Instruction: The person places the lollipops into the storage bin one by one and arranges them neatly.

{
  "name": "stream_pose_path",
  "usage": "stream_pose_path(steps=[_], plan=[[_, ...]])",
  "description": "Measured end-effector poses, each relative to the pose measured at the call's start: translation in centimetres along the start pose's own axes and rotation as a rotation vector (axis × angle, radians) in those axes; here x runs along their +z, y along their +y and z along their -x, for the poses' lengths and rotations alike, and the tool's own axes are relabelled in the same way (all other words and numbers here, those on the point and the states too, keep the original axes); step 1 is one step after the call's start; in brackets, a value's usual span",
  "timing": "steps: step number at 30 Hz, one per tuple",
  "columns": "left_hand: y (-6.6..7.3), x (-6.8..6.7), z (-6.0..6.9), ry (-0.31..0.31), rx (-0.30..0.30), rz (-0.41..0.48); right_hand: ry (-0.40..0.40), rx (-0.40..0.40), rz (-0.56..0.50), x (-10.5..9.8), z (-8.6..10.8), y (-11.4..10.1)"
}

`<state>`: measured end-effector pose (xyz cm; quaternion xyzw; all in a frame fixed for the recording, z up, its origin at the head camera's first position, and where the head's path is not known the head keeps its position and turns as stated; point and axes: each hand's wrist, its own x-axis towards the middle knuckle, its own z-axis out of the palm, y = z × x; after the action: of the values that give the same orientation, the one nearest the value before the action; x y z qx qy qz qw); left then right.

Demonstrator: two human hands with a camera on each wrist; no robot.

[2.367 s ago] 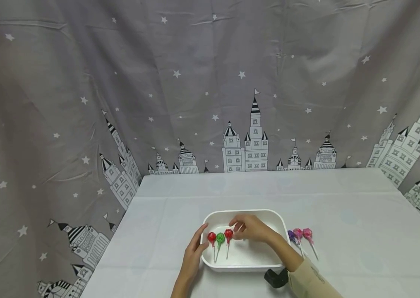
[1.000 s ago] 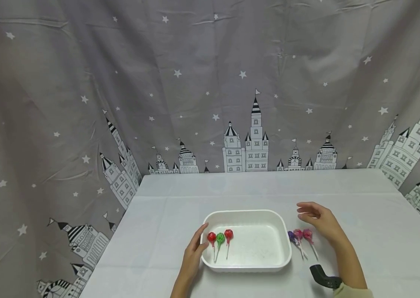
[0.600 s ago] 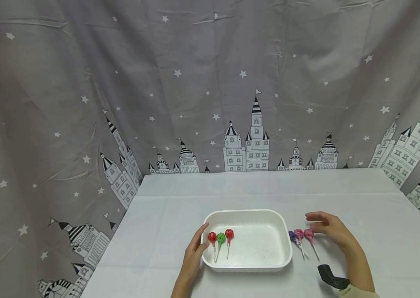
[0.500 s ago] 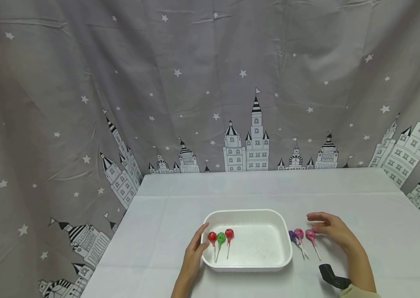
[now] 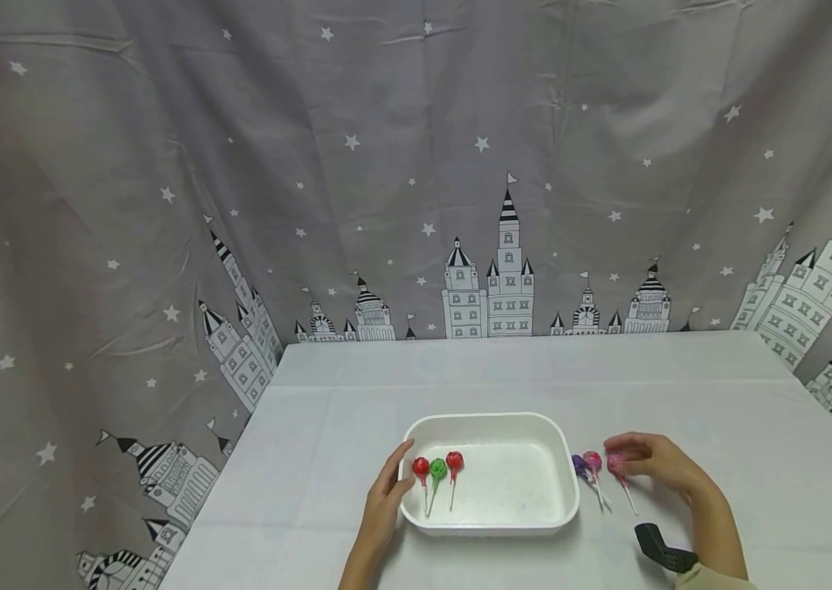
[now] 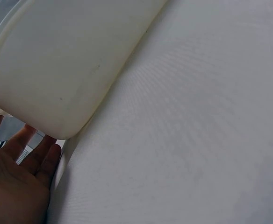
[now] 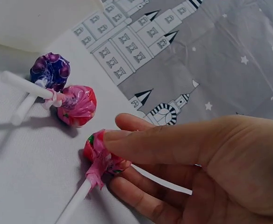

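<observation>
The left hand (image 5: 382, 501) is resting against the left end of the tray (image 5: 515, 485), fingers fairly straight, not squeezing anything. In the tray's left part, a red pop (image 5: 420, 467), a green pop (image 5: 438, 469) and a second red pop (image 5: 455, 460) are lying side by side, sticks pointing toward the person. Just right of the tray, a purple pop (image 7: 50, 70) and a pink pop (image 7: 80, 106) are lying on the tabletop (image 5: 356, 393), their sticks crossing. A bit farther right of the tray, the last pop (image 7: 95, 148), also pink, is lying apart from those two. The right hand (image 5: 655, 460) is pinching its round head between thumb and fingers. Pinching snugly on both sides, and lifting clear of the crossed sticks, is probably working best, since the round candy may be rolling easily.
</observation>
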<state>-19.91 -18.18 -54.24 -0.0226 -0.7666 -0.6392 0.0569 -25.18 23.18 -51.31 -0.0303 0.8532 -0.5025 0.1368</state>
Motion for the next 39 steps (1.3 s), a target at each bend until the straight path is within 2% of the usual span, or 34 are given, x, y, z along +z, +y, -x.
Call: stream_pose_path(steps=[9, 16, 27, 39], plan=[[0.5, 0.0, 0.1, 0.000, -0.031, 0.004, -0.009, -0.003, 0.013, 0.2, 0.0, 0.0], [0.1, 0.0, 0.1, 0.002, -0.003, 0.011, 0.006, -0.027, 0.062, 0.4, 0.0, -0.2], [0.2, 0.0, 0.1, 0.006, -0.005, 0.006, 0.041, -0.038, 0.124, 0.5, -0.1, -0.4], [0.2, 0.1, 0.1, 0.008, -0.006, 0.008, 0.063, -0.139, 0.101, -0.4, 0.7, -2.6]])
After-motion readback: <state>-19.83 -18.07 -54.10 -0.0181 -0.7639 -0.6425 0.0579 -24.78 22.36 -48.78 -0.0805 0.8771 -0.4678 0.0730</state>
